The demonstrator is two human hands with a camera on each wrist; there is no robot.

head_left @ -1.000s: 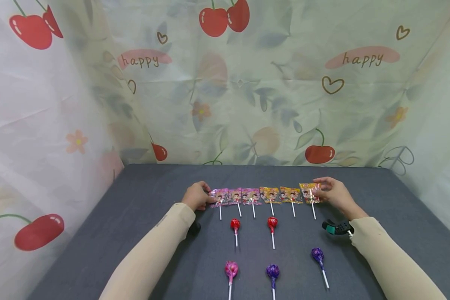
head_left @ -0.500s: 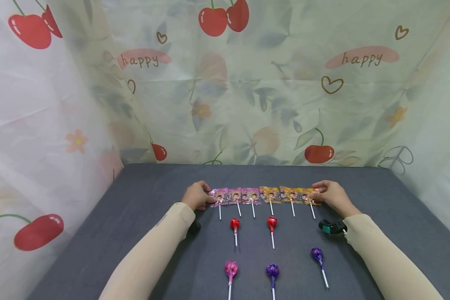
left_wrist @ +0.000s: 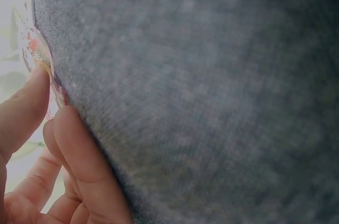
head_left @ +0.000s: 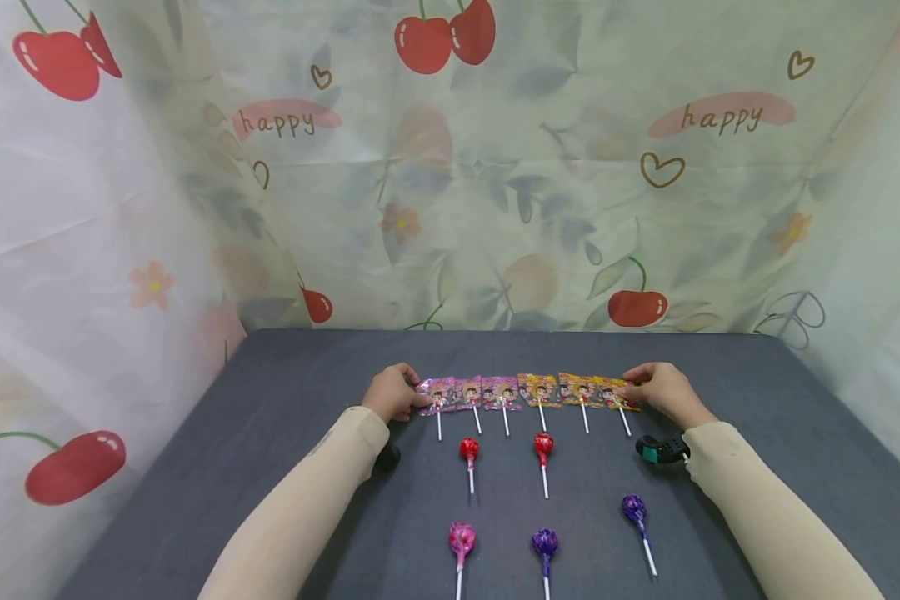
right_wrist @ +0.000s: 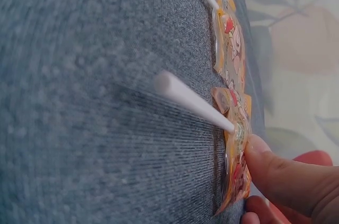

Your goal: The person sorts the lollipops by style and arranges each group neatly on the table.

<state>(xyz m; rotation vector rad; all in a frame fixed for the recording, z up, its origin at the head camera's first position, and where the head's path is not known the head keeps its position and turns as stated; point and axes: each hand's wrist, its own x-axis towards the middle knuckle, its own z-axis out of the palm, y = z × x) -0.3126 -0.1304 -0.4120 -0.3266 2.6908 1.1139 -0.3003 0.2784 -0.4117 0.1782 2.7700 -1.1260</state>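
Note:
Flat-wrapped lollipops lie side by side across the table. My left hand (head_left: 394,392) is at the left end of this row, pinching the edge of the outermost pink-wrapped lollipop (head_left: 438,395) between thumb and fingers. In the left wrist view, that wrapper (left_wrist: 41,49) runs up from the thumb tip. At the other end, my right hand (head_left: 666,392) grips the outermost orange-wrapped lollipop (head_left: 617,395) by its right side. Its white stick (right_wrist: 193,102) points toward me in the right wrist view, with the thumb on the wrapper. The wrapper overlaps its orange-wrapped neighbour (head_left: 579,390).
Two red round lollipops (head_left: 468,450) lie in front of the row. Nearer to me are a pink round lollipop (head_left: 462,537) and two purple ones, one in the middle (head_left: 545,543) and one at right (head_left: 634,508). A printed curtain (head_left: 480,208) hangs behind the dark table (head_left: 195,467).
My right hand has shifted slightly left with the end orange-wrapped lollipop, bringing it lower and up against its neighbour. The left hand stays in place.

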